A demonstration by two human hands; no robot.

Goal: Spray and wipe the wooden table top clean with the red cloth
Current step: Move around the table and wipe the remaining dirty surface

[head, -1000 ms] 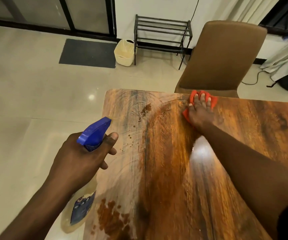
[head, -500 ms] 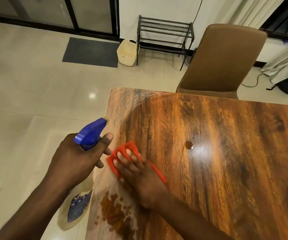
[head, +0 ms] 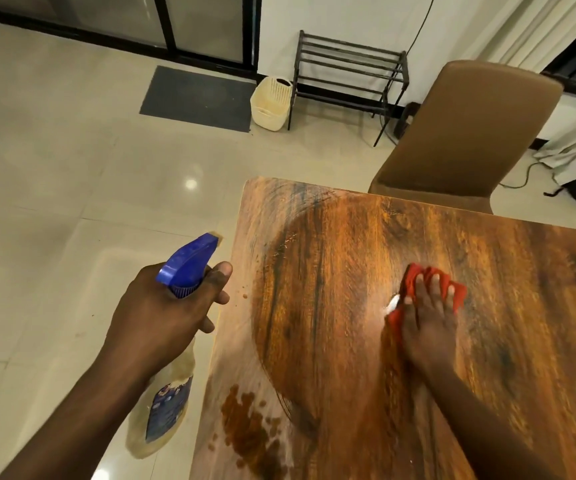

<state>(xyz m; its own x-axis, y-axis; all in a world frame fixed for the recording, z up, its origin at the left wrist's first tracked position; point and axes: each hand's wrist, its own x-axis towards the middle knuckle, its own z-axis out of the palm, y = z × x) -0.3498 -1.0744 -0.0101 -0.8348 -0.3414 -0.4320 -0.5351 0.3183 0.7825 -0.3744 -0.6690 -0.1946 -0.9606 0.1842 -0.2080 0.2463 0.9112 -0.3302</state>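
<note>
A right hand [head: 425, 327] presses a red cloth [head: 428, 289] flat on the streaked wooden table [head: 331, 306] while the left hand [head: 165, 317] grips a spray bottle [head: 175, 341] above pale floor tiles [head: 54, 202], a brown chair [head: 470, 133] beyond.

A home dining room: wooden table [head: 418, 306], upholstered chair [head: 466, 133], shoe rack [head: 348, 74], doormat [head: 196, 98].

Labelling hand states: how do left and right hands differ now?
The left hand grips the bottle, held beside the table; the right hand presses the cloth onto the table. Left fingers curl; right ones lie spread and straight. Both are bare.
</note>
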